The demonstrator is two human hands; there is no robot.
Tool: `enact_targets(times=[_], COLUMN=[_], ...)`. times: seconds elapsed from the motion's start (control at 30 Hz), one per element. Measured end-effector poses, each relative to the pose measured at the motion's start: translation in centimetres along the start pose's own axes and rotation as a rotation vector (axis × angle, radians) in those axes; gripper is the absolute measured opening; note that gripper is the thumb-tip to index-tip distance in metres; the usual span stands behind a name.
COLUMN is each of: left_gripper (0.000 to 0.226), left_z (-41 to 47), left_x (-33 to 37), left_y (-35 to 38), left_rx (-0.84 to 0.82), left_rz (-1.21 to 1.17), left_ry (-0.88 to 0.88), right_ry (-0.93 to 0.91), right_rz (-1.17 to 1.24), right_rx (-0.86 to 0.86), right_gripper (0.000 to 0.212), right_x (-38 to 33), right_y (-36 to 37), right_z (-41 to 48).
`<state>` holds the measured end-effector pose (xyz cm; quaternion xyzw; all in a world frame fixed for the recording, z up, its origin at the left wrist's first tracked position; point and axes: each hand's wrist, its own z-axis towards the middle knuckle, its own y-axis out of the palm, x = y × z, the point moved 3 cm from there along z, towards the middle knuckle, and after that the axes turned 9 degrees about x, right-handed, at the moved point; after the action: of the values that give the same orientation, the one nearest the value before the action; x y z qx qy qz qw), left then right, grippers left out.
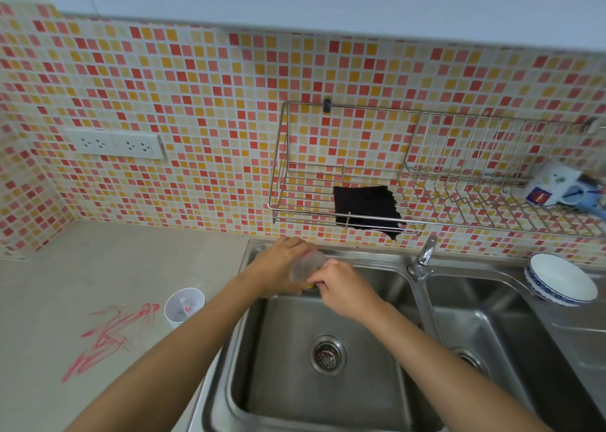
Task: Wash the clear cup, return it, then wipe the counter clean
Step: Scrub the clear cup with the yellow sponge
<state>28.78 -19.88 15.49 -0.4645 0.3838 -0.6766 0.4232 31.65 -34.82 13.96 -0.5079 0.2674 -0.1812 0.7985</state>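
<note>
Left hand [282, 267] wraps clear cup [308, 266] over sink [328, 395] back-left corner; right hand [341, 287] pinches something yellow at cup mouth, mostly hidden, hard to identify.

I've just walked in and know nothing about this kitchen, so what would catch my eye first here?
Probably the red scribbles on the counter left of the sink, beside a white cup. Next, the two hands over the left basin: the left hand holds a clear cup while the right hand works at it. A black cloth lies on the wall rack.
</note>
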Motion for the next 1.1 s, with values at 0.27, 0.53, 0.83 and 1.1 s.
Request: enact_targets(times=[0.27, 0.53, 0.83, 1.1], left_gripper=[0.070, 0.072, 0.077, 0.087], left_z=[-0.2, -0.2, -0.2, -0.1], left_x=[0.0, 0.3, 0.0, -0.3], left_y=[0.2, -0.7, -0.6, -0.2], left_rx=[-0.042, -0.055, -0.107, -0.152], left_rz=[0.015, 0.042, -0.014, -0.109], left_ry=[-0.008, 0.039, -0.018, -0.090], right_ry=[0.022, -0.116, -0.112, -0.257], right_rz=[0.049, -0.004, 0.060, -0.009], right_rx=[-0.012, 0.056, 0.036, 0.018], right_gripper=[0.033, 0.036, 0.032, 0.029], right_x=[0.2, -0.1, 0.8, 1.7], right_y=[0.2, 0.0, -1.0, -0.7], right_z=[-0.9, -1.7, -1.4, -1.7])
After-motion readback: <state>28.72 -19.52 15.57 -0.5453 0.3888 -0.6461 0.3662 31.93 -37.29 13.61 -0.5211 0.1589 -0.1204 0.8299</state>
